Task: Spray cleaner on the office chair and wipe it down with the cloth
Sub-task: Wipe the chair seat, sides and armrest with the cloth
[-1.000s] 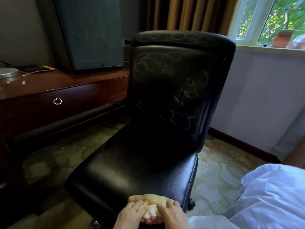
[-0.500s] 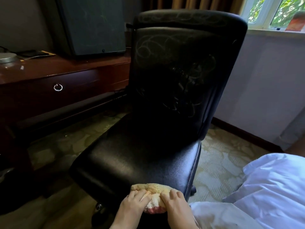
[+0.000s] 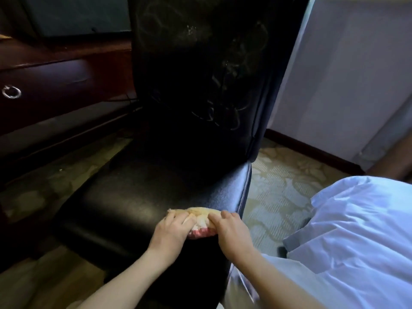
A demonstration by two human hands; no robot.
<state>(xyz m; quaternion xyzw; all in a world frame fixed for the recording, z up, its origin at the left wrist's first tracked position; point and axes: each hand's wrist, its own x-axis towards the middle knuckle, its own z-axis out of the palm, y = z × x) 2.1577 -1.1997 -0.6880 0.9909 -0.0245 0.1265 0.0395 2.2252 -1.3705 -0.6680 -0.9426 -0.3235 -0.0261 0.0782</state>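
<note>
A black leather office chair fills the middle of the head view, its tall backrest streaked with pale smears. A bunched yellow, white and pink cloth lies on the seat near its front right corner. My left hand presses on the cloth's left part. My right hand presses on its right part. Both hands have their fingers curled over the cloth, holding it against the seat. No spray bottle is visible.
A dark wooden desk with a ring-pull drawer stands at left, cables hanging below it. White bedding lies at right, close to the chair. A pale wall with dark skirting rises behind. Patterned carpet shows between chair and bed.
The view has dropped and closed in on the seat. My two hands with the cloth have slid forward from the seat's front edge onto its top, towards the right side.
</note>
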